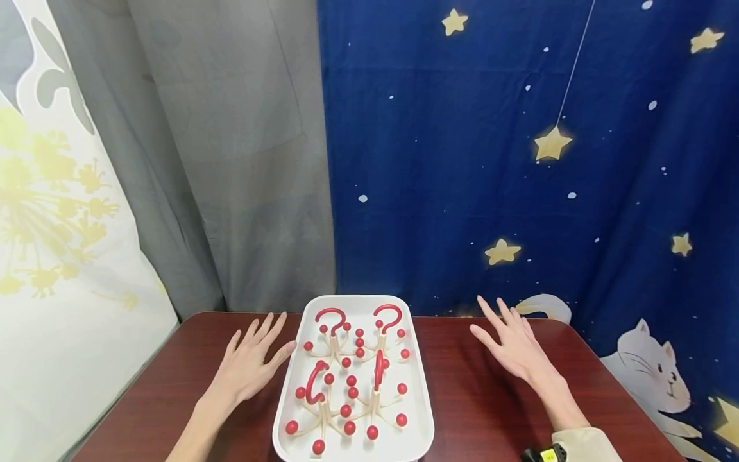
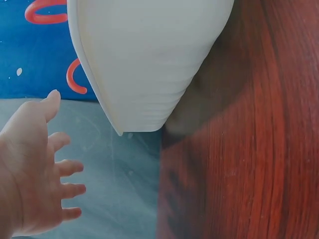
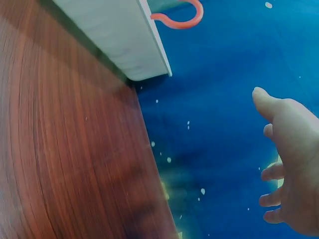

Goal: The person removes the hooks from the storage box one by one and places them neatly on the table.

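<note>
Head view: left grip (image 1: pixel 251 364) and right grip (image 1: pixel 518 345) spread; lift any hook (image 1: pixel 378 372) straight up to avoid snagging beads (image 1: pixel 372 432).

White tray (image 1: pixel 416 436) cropped by both wrist views' top edges, its wall hiding most of the red-hooked stands (image 1: pixel 323 410) there, black wrist device (image 1: pixel 531 455) cut off in head view, yellow label (image 1: pixel 548 455) illegible.
</note>
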The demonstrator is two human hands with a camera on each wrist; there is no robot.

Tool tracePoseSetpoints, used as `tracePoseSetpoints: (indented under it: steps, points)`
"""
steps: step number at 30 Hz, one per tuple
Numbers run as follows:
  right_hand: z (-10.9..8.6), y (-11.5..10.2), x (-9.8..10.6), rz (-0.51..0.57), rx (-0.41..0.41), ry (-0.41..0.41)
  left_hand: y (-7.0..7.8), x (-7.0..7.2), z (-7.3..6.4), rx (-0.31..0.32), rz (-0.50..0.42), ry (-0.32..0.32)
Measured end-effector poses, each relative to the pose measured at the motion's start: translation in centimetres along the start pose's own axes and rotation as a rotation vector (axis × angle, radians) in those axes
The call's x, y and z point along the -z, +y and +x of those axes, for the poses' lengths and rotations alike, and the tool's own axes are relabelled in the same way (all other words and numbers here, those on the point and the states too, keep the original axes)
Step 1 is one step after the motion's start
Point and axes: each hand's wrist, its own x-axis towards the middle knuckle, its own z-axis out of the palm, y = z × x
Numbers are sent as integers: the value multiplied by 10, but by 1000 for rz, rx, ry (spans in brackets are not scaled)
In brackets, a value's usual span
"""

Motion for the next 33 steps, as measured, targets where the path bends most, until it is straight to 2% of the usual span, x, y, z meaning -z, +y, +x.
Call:
tracePoseSetpoints:
  steps: [12, 19, 24, 33]
  points:
    - [-3, -22, -8, 97, -15, -21, 4, -4, -5, 53, -107, -30]
    - [-4, -38, -13, 203, 77, 11, 7, -6, -3, 126, -182, -72]
    - [-5, -57, -17, 295, 101, -2, 10, -10, -3, 153, -254, -90]
    - [-8, -91, -29, 481, 180, -77, 11, -21, 1, 157, -415, -43]
